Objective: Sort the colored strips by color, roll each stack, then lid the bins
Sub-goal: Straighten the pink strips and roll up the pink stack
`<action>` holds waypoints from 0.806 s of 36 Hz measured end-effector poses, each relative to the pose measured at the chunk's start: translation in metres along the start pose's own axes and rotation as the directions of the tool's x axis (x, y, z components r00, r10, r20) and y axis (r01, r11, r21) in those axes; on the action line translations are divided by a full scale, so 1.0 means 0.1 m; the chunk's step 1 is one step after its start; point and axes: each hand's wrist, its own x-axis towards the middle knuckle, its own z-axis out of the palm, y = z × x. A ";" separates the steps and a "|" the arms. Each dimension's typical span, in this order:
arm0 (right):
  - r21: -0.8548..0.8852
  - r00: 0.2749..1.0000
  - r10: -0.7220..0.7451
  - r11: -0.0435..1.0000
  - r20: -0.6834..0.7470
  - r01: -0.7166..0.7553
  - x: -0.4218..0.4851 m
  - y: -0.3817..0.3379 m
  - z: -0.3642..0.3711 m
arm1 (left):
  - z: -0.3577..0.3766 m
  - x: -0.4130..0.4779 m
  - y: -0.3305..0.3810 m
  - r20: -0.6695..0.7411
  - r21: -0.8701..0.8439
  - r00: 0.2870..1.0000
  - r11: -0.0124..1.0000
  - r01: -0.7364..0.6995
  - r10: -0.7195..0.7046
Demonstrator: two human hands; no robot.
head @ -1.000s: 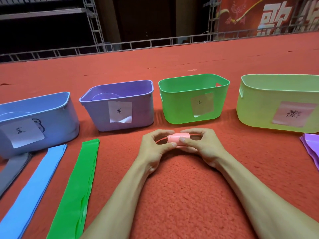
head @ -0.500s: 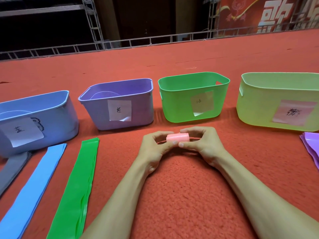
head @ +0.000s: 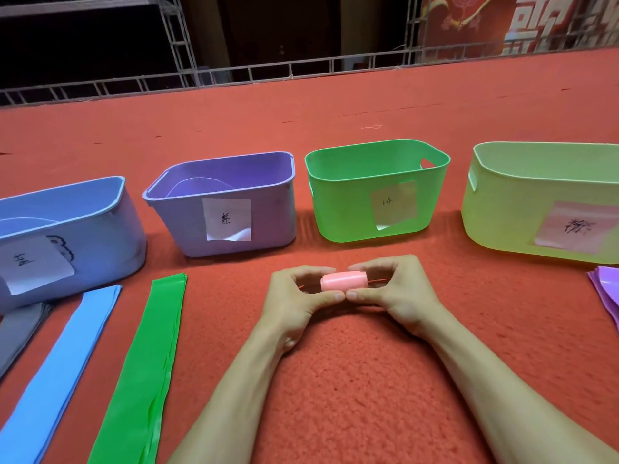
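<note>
Four bins (head: 346, 212) are set in a row on the carpet (head: 355, 390). A roll (head: 341, 281) is held before them, and flat strips (head: 147, 363) are laid to its left.

Blue bin (head: 83, 229) runs off the left edge; purple strips (head: 608, 289) off the right; fingers (head: 382, 265) hide the ends of the pink roll (head: 341, 280).

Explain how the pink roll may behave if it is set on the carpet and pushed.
The pink roll is a small cylinder held sideways, so it could roll, though the fuzzy carpet would probably stop it soon. It looks light. Pinched by the left hand and right hand, its wound layers may loosen once freed.
</note>
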 end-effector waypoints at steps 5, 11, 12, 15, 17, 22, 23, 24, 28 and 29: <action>0.029 1.000 0.010 1.000 0.011 -0.010 0.03 0.05 0.00 | 0.00 0.02 -0.03 -0.016 0.037 1.000 0.999 -0.024 0.024; 0.037 1.000 -0.010 0.999 0.011 0.010 0.00 0.03 -0.01 | -0.01 0.02 -0.05 -0.007 0.036 1.000 0.999 -0.019 0.019; 0.043 1.000 0.000 0.999 0.014 0.000 -0.01 0.01 -0.03 | 0.00 0.02 -0.04 -0.002 0.043 1.000 0.999 -0.016 0.016; 0.022 1.000 0.028 0.999 0.006 -0.028 -0.04 -0.03 -0.07 | 0.01 -0.02 -0.01 0.006 0.090 1.000 0.995 -0.031 0.031; -0.014 0.999 0.038 0.999 0.000 -0.038 -0.06 -0.07 -0.09 | 0.03 -0.04 0.01 0.016 0.121 0.999 0.992 -0.044 0.042; -0.059 0.999 0.011 0.998 -0.051 -0.014 -0.12 -0.24 -0.22 | 0.16 -0.07 0.25 0.069 0.160 0.996 0.984 -0.074 0.064; -0.062 0.998 0.006 0.998 -0.058 -0.010 -0.13 -0.29 -0.26 | 0.18 -0.09 0.32 0.086 0.160 0.994 0.984 -0.076 0.063; -0.069 0.998 -0.002 0.998 -0.060 -0.002 -0.15 -0.34 -0.32 | 0.21 -0.10 0.39 0.109 0.164 0.992 0.983 -0.078 0.061; -0.117 0.997 -0.042 0.992 -0.062 0.034 -0.27 -0.51 -0.55 | 0.34 -0.17 0.61 0.180 0.192 0.981 0.976 -0.101 0.066; -0.121 0.997 -0.048 0.992 -0.061 0.040 -0.30 -0.54 -0.61 | 0.40 -0.19 0.65 0.180 0.199 0.980 0.973 -0.119 0.084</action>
